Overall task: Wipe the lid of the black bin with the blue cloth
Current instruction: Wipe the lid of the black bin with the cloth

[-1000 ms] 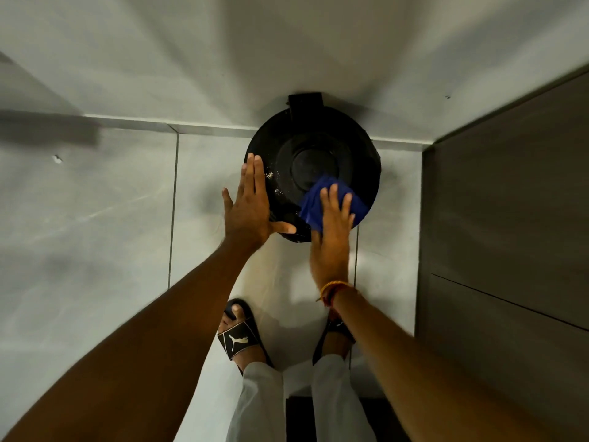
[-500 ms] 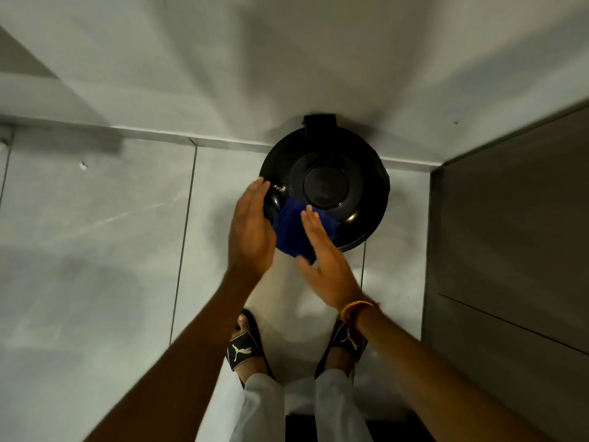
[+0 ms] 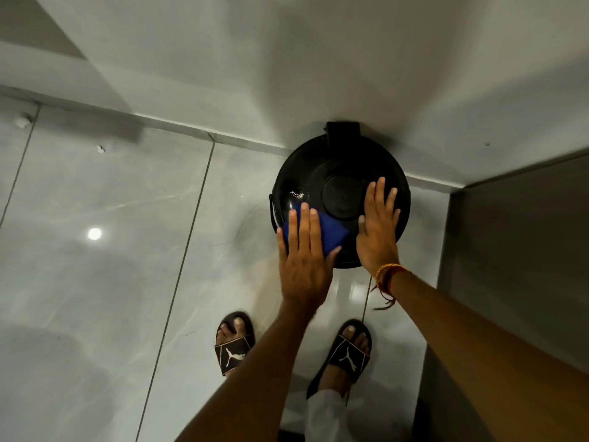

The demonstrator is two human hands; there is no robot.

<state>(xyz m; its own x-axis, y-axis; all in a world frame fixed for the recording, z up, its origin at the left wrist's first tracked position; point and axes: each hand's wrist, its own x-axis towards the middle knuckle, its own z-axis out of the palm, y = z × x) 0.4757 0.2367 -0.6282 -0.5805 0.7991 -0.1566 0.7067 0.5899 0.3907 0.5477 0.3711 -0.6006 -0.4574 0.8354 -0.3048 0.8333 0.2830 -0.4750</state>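
The black bin (image 3: 341, 199) stands on glossy grey floor tiles (image 3: 111, 250) against a pale wall (image 3: 287, 74). Its round lid (image 3: 306, 173) is shiny plastic with a raised central disc and a square hinge tab at 12 o'clock; bright specks sit at about 10 o'clock. The blue cloth (image 3: 331, 231), soft and folded, lies at the lid's 7 o'clock, pinned under the flat, spread left hand (image 3: 302, 266), which hides much of it. The right hand (image 3: 377, 228), fingers splayed and holding nothing, presses the lid at 4 o'clock. The bin's body is hidden beneath the lid.
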